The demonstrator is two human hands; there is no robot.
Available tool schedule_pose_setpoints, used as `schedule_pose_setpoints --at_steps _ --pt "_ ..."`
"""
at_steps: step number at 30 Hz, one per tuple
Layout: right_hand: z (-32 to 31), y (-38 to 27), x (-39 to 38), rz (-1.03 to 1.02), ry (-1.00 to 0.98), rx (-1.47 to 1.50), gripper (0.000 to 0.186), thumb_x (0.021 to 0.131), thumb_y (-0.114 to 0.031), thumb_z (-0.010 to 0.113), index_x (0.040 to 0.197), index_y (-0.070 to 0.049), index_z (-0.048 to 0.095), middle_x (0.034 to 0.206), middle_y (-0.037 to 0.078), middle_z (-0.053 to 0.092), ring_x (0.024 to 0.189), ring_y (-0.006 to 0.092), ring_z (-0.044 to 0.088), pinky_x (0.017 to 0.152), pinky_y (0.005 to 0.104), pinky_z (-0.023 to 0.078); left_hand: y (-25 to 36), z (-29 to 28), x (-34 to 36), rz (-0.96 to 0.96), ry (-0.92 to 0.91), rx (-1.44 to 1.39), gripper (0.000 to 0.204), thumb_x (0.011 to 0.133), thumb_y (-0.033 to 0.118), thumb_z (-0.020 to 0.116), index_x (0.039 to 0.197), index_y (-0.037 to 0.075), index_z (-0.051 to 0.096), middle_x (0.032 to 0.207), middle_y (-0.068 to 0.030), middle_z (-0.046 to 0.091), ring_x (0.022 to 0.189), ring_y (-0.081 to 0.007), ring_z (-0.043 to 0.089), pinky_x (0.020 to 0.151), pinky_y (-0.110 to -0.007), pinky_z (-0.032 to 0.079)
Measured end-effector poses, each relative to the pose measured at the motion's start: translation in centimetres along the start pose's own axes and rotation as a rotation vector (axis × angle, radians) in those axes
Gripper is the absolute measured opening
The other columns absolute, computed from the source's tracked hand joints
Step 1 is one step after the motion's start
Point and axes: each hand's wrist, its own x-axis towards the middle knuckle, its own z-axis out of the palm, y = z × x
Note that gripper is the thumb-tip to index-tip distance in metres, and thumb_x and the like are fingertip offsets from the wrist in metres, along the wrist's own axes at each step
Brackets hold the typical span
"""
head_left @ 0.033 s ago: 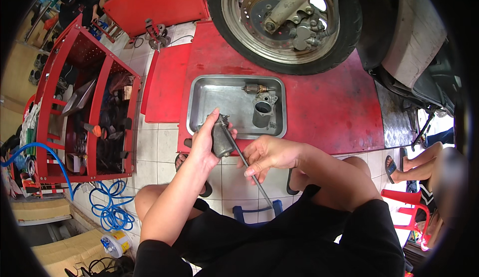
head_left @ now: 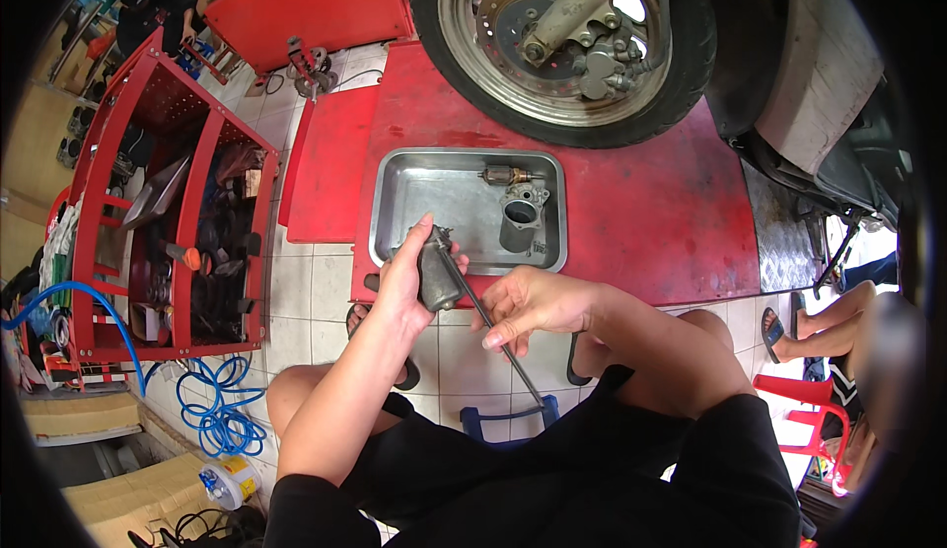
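Note:
A dark, worn cylindrical motor housing (head_left: 441, 277) rests in my left hand (head_left: 403, 277), its fingers and thumb wrapped around it. One end of a long thin metal rod (head_left: 518, 374) lies against the upper part of the housing, and the rod slants down to the right. Loosely bent around the rod's middle are the fingers of my right hand (head_left: 538, 311); some of its fingertips are hidden. Just beyond both hands sits a shallow metal tray (head_left: 380, 193). Inside it are a motor armature (head_left: 504, 175) and a grey metal casing (head_left: 518, 220) with a round opening.
The tray stands on a red platform (head_left: 651, 222), near a motorcycle's front wheel (head_left: 691, 84). To the left are a red tool rack (head_left: 91, 252) and a coiled blue hose (head_left: 219, 405). A blue frame (head_left: 508, 428) shows below my hands. Another person's legs (head_left: 838, 316) are at right.
The rod's lower end has shifted very slightly to the right. Both hands and the motor housing stay in place.

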Motion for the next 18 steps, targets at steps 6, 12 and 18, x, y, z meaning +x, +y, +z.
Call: schedule_pose_setpoints --at_steps 6,12,18 --pt "0.5 -0.2 0.1 -0.053 0.0 0.195 0.046 0.099 -0.017 0.065 0.138 0.004 0.051 0.1 0.013 0.071 0.096 0.0212 0.072 0.078 0.0309 0.058 0.2 -0.3 0.1 0.007 0.012 0.014 0.043 0.088 0.042 0.076 0.102 0.005 0.06 0.087 -0.0122 0.066 0.075 -0.0259 0.068 0.067 -0.037 0.059" --pt "1.4 -0.6 -0.5 -0.106 0.015 0.217 0.046 0.097 -0.017 0.067 0.136 0.004 0.054 0.098 0.012 0.071 0.093 0.0203 0.072 0.075 0.0287 0.057 0.1 -0.1 0.0 0.02 -0.002 0.027 0.043 0.088 0.043 0.077 0.102 0.005 0.059 0.087 -0.0119 0.066 0.074 -0.0256 0.069 0.066 -0.037 0.059" --pt "0.2 1.0 0.6 -0.047 0.091 0.021 0.039 0.096 -0.02 0.071 0.125 0.005 0.062 0.098 0.01 0.071 0.088 0.0181 0.071 0.067 0.0235 0.051 0.1 -0.1 0.2 0.016 0.003 0.04 0.044 0.088 0.043 0.076 0.102 0.005 0.06 0.087 -0.0117 0.066 0.074 -0.025 0.069 0.065 -0.036 0.059"
